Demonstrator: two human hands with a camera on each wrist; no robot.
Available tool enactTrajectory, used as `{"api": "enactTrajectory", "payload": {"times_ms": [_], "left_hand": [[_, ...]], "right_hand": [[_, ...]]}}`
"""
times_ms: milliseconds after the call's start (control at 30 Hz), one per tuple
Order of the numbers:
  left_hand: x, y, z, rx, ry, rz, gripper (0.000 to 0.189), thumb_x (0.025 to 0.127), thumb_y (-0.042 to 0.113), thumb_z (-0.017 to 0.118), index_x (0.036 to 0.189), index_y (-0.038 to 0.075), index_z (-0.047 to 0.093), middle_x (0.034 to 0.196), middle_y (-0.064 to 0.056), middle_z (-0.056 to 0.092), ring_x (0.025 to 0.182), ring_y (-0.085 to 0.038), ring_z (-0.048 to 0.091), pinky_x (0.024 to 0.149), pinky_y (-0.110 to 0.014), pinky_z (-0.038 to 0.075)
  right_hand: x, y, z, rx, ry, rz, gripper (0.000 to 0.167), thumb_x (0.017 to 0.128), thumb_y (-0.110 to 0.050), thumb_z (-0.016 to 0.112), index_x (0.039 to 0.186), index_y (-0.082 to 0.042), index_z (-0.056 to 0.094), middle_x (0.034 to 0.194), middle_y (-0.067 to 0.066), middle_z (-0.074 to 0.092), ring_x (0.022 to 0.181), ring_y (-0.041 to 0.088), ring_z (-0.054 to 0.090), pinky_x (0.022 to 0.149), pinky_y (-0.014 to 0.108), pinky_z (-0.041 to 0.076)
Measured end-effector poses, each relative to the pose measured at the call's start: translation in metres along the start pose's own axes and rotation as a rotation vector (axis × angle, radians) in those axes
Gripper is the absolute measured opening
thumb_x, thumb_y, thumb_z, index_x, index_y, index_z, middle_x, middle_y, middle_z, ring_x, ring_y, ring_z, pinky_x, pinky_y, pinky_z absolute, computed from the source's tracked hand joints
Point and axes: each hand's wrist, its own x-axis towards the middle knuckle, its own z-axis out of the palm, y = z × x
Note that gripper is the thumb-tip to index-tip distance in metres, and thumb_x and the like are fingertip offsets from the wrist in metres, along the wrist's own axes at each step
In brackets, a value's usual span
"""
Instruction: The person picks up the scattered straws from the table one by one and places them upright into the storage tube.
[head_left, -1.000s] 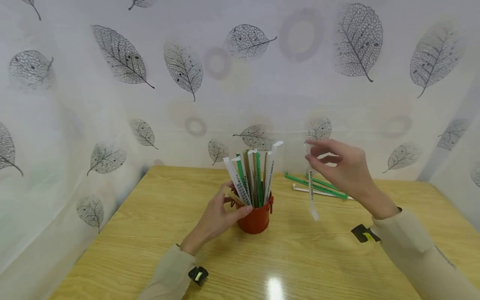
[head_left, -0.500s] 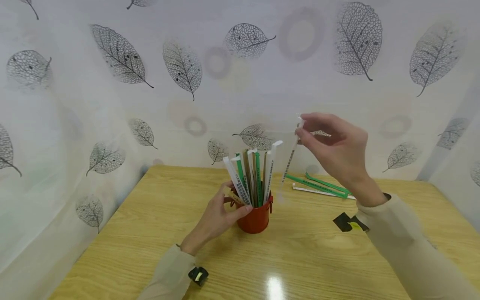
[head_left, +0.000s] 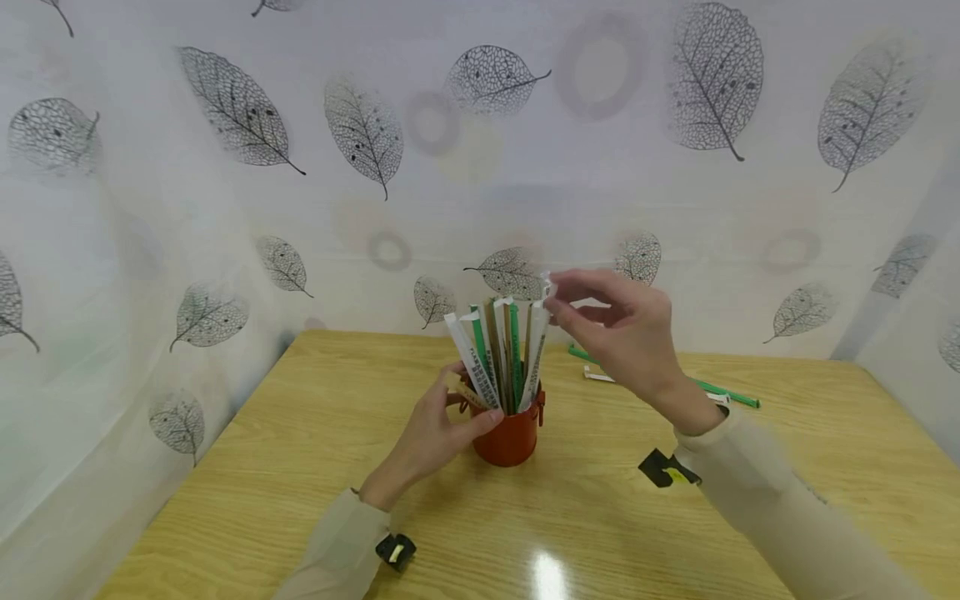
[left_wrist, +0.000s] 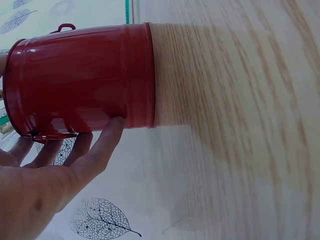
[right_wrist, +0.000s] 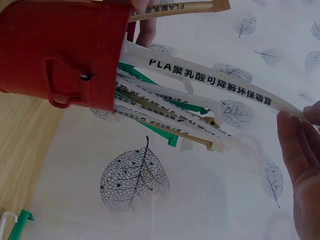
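A small red bucket point(head_left: 505, 440) stands upright on the table, packed with paper-wrapped straws point(head_left: 516, 350) in white, green and brown. My left hand point(head_left: 438, 433) grips it from the left, thumb at the front rim and the other fingers around the far side. One brown straw point(right_wrist: 180, 10) leans out beside that hand. Above the rim's right side, my right hand point(head_left: 626, 329) pinches the top of a white wrapped straw point(right_wrist: 210, 80) printed with black lettering. That straw's lower end is inside the bucket, hidden by the wall.
Behind my right hand, green straws point(head_left: 727, 392) and a white straw point(head_left: 597, 377) lie on the wooden table point(head_left: 360, 375). A leaf-patterned curtain point(head_left: 315, 250) rises behind the table and along its sides.
My right hand has carried the white straw left, first rising, then lowering it into the bucket. My left hand and the bucket stay in place.
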Motion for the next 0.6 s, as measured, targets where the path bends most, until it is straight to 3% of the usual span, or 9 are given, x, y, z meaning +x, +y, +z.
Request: {"api": "enactTrajectory", "payload": {"times_ms": [200, 400, 600], "left_hand": [[0.001, 0.001, -0.001, 0.001, -0.003, -0.003, 0.069, 0.091, 0.032, 0.079, 0.150, 0.026, 0.042, 0.151, 0.000, 0.053, 0.127, -0.029, 0.060, 0.105, -0.049, 0.052], [0.001, 0.001, -0.001, 0.000, -0.002, -0.012, 0.068, 0.091, 0.032, 0.079, 0.149, 0.026, 0.043, 0.150, 0.001, 0.054, 0.128, -0.027, 0.059, 0.107, -0.049, 0.051], [0.000, 0.001, 0.000, -0.020, 0.011, -0.102, 0.070, 0.088, 0.038, 0.081, 0.148, 0.036, 0.044, 0.146, 0.002, 0.057, 0.125, -0.031, 0.061, 0.099, -0.049, 0.055]], "right_hand": [[-0.017, 0.011, 0.008, -0.014, -0.074, 0.030, 0.029, 0.082, 0.017, 0.074, 0.109, 0.007, 0.073, 0.097, 0.019, 0.076, 0.089, 0.009, 0.074, 0.072, 0.026, 0.063], [-0.038, 0.023, 0.018, -0.061, -0.147, 0.085, 0.028, 0.083, 0.015, 0.075, 0.109, 0.003, 0.074, 0.097, 0.018, 0.077, 0.088, 0.006, 0.073, 0.068, 0.027, 0.063], [-0.051, 0.030, 0.022, -0.099, -0.181, 0.098, 0.028, 0.082, 0.014, 0.075, 0.109, 0.003, 0.074, 0.099, 0.017, 0.077, 0.087, 0.012, 0.075, 0.067, 0.029, 0.064]]}}
